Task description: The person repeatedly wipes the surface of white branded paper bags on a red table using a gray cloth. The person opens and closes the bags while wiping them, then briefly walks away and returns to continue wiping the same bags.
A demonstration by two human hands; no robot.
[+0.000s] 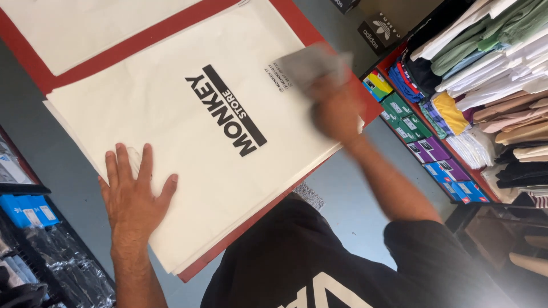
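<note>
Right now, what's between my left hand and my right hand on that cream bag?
In the head view, bold black printed lettering lies on the cream bag between the flat left hand and the blurred right hand, which holds a grey cloth.

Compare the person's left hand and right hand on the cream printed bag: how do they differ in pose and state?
The left hand lies flat with fingers spread, pressing the near edge of the cream fabric bag with black print; the right hand is at the far edge. The left hand is sharp, holding nothing; the right hand is blurred and appears to have a grip on a grey cloth-like piece. Both are bare and over the same bag.
</note>
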